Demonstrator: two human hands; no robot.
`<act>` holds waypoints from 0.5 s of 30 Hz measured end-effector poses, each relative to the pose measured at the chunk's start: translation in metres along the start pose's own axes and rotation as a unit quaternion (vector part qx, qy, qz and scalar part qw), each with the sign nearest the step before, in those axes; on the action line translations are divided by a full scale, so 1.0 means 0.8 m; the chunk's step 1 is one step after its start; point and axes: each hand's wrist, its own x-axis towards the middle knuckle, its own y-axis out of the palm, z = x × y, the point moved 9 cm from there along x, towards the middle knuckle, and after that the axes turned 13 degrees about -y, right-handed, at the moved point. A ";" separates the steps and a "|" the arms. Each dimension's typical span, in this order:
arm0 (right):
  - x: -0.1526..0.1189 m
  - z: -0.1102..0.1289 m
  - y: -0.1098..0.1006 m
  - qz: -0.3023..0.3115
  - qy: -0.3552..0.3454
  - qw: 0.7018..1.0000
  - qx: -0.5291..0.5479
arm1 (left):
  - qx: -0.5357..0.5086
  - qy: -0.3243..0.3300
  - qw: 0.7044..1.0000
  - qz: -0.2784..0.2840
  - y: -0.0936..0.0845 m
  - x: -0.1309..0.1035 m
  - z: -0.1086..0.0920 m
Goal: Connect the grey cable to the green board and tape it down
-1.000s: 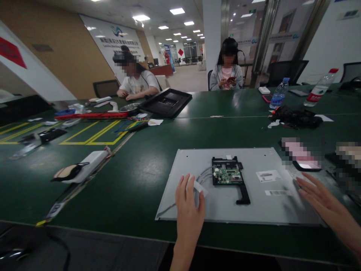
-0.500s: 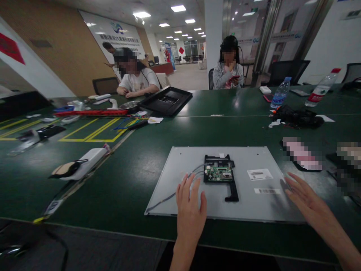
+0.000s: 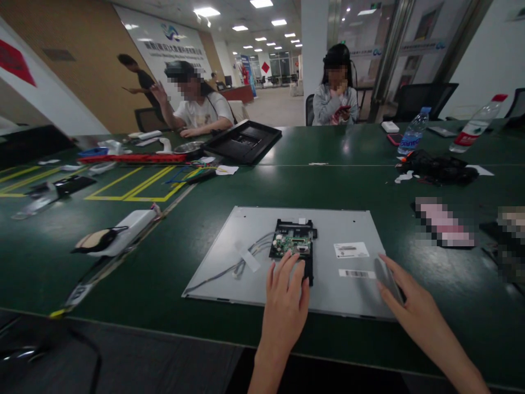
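Observation:
A flat grey metal display panel lies back side up on the green table. On it sits a green circuit board in a black bracket. My left hand reaches over the bracket's lower part with its fingers apart, holding nothing; whether the fingertips touch it cannot be told. At the panel's right edge, my right hand curls its thumb and fingers around a smooth grey object whose kind is unclear. Left of the board, thin grey cables run under a pale strip of tape.
A pink phone lies to the right, with bottles and a black bundle behind it. A black monitor frame lies at the far side. A white power strip is at left. Two people sit opposite.
The panel has slid left on the table. My right hand has moved left with its edge, and my left hand now covers the bracket's lower part. A seated person has raised a hand.

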 end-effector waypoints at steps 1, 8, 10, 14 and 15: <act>0.002 0.006 0.004 0.004 -0.018 1.000 -0.010 | 0.000 0.001 1.000 0.002 0.001 0.000 0.000; 0.008 0.055 0.046 0.096 -0.136 0.979 -0.119 | -0.007 0.001 0.999 0.033 0.005 0.000 0.000; 0.007 0.068 0.055 0.126 -0.160 0.967 -0.154 | -0.009 0.004 0.999 0.036 0.005 0.000 -0.001; 0.009 0.080 0.057 0.158 -0.194 0.952 -0.174 | -0.009 0.009 0.999 0.033 0.002 0.000 -0.002; 0.009 0.082 0.056 0.164 -0.205 0.949 -0.175 | -0.009 0.010 0.999 0.032 0.001 0.000 -0.002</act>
